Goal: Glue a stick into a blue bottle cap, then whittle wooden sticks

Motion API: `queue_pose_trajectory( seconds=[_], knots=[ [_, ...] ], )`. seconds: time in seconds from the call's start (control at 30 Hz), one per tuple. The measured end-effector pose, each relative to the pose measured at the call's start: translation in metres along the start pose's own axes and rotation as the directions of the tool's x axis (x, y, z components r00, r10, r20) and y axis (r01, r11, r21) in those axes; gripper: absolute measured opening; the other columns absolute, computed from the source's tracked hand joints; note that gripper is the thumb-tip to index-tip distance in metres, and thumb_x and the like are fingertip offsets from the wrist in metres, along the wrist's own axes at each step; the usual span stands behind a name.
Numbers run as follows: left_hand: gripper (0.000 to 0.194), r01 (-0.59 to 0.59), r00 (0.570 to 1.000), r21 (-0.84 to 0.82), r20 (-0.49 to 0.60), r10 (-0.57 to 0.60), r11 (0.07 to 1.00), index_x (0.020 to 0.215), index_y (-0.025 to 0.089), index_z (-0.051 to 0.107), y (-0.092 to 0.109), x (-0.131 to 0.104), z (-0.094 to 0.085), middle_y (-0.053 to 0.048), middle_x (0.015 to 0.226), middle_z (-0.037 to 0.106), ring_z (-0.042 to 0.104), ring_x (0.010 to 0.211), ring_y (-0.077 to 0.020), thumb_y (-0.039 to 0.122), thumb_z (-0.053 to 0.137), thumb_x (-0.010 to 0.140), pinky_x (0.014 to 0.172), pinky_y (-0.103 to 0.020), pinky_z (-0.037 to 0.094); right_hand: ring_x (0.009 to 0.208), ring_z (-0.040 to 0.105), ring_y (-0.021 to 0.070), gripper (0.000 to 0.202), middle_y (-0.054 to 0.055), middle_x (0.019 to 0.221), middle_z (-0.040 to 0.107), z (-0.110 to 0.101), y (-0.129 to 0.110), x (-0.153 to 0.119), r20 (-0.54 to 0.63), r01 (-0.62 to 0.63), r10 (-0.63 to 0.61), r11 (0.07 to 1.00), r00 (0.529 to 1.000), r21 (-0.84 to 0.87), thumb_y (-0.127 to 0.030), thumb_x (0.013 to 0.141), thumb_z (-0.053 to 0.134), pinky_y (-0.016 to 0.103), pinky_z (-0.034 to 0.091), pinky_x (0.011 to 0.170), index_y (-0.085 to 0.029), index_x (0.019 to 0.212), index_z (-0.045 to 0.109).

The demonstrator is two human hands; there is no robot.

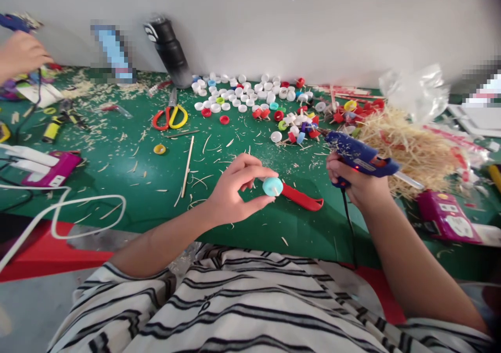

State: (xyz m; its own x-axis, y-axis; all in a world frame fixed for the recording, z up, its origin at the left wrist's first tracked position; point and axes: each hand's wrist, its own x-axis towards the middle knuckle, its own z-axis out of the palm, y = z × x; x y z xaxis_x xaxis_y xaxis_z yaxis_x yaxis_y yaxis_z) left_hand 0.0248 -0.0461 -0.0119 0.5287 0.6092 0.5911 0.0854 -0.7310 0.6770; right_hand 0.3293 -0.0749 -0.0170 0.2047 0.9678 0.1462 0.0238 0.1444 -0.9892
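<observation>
Head view shows a green counter (pixel 305 240), its near edge running just in front of a black-and-white striped shirt (pixel 250 311). A pale heap of wood shavings (pixel 407 149) crowds its right side. Beside the grey wall stands a black cylindrical bottle (pixel 170 53), tilted in view, its white round mark unreadable. The right hand (pixel 364 186) has its grip wrapped around a blue glue gun (pixel 360 154), nozzle near the mixed coloured caps (pixel 297 126). Red-and-yellow-handled scissors (pixel 170 117) lie farther left; between them and the left hand (pixel 237 188), open room holds only scattered slivers and a thin wooden stick (pixel 188 166). Near the front, a red plastic handle (pixel 303 197) lies just beside a light-blue round cap (pixel 272 186), pinched in the left hand's grip, above the counter.
</observation>
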Motion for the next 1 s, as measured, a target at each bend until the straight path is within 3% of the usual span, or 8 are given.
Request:
queue_pose_trajectory(
  seconds=[0.23,0.37,0.5,0.57,0.63,0.8,0.9,1.0],
  knots=[
    [0.026,0.182,0.983,-0.100,0.019,-0.181,0.978,0.118,0.030,0.073,-0.003,0.004,-0.001,-0.002,0.103,0.056,0.051,0.066,-0.0063,0.038,0.074,0.092,0.060,-0.025,0.050,0.051,0.051,0.0124,0.019,-0.001,0.070,0.065,-0.010,-0.002,0.005,-0.089,0.061,-0.059,0.998,0.994,0.015,-0.033,0.070,0.092,0.031,0.044,0.044,-0.027,0.078,0.076],
    [0.029,0.286,0.958,-0.096,0.060,-0.281,0.953,0.114,0.029,0.077,-0.007,0.021,-0.008,-0.003,0.104,0.061,0.054,0.066,-0.0061,0.044,0.076,0.090,0.059,-0.024,0.050,0.054,0.047,0.0130,0.017,0.001,0.074,0.064,-0.018,-0.011,0.008,-0.155,0.091,-0.074,0.990,0.985,0.109,-0.034,0.073,0.091,0.032,0.045,0.042,-0.030,0.077,0.075],
    [0.035,0.325,0.943,-0.016,0.079,-0.323,0.945,0.111,0.028,0.079,-0.027,0.059,-0.013,-0.006,0.108,0.066,0.055,0.066,-0.0085,0.053,0.077,0.087,0.056,-0.025,0.049,0.068,0.063,0.0165,0.015,0.007,0.099,0.077,-0.022,-0.020,0.007,-0.106,0.028,-0.009,0.983,0.994,0.180,-0.037,0.079,0.085,0.029,0.044,0.042,-0.026,0.077,0.076],
    [0.038,0.331,0.940,0.088,0.057,-0.337,0.939,0.111,0.027,0.080,-0.044,0.085,-0.011,-0.007,0.112,0.069,0.056,0.069,-0.0106,0.055,0.077,0.085,0.062,-0.029,0.052,0.080,0.072,0.0215,0.025,0.011,0.116,0.078,-0.022,-0.021,0.005,-0.020,-0.055,0.060,0.979,0.998,0.196,-0.049,0.082,0.081,0.029,0.048,0.044,-0.024,0.081,0.078],
    [0.037,0.339,0.937,0.183,0.022,-0.349,0.923,0.109,0.025,0.080,-0.062,0.113,-0.004,-0.007,0.112,0.069,0.058,0.075,-0.0133,0.053,0.077,0.085,0.072,-0.034,0.055,0.081,0.076,0.0236,0.041,0.012,0.119,0.079,-0.021,-0.021,0.002,0.086,-0.144,0.129,0.971,0.988,0.189,-0.065,0.083,0.076,0.032,0.056,0.051,-0.025,0.089,0.080],
    [0.033,0.366,0.926,0.232,0.012,-0.379,0.901,0.112,0.020,0.080,-0.102,0.167,0.029,-0.009,0.112,0.067,0.063,0.090,-0.0183,0.042,0.076,0.088,0.096,-0.043,0.054,0.072,0.078,0.0247,0.063,0.009,0.090,0.082,-0.018,-0.018,-0.003,0.250,-0.210,0.162,0.961,0.954,0.179,-0.082,0.081,0.068,0.040,0.065,0.068,-0.026,0.105,0.077],
    [0.032,0.374,0.920,0.261,0.017,-0.391,0.890,0.112,0.020,0.080,-0.115,0.184,0.047,-0.010,0.113,0.067,0.065,0.102,-0.0233,0.043,0.074,0.090,0.106,-0.047,0.050,0.061,0.073,0.0214,0.060,0.006,0.074,0.077,-0.019,-0.020,-0.002,0.181,-0.182,0.150,0.967,0.972,0.176,-0.082,0.082,0.066,0.036,0.062,0.061,-0.025,0.097,0.076],
    [0.036,0.401,0.910,0.342,-0.044,-0.412,0.850,0.111,0.021,0.081,-0.119,0.191,0.060,-0.011,0.120,0.066,0.055,0.127,-0.0331,0.048,0.075,0.089,0.119,-0.054,0.040,0.051,0.063,0.0162,0.057,0.003,0.065,0.071,-0.019,-0.022,0.000,0.119,-0.147,0.128,0.974,0.985,0.170,-0.080,0.084,0.066,0.033,0.057,0.054,-0.024,0.092,0.075]
  ],
)
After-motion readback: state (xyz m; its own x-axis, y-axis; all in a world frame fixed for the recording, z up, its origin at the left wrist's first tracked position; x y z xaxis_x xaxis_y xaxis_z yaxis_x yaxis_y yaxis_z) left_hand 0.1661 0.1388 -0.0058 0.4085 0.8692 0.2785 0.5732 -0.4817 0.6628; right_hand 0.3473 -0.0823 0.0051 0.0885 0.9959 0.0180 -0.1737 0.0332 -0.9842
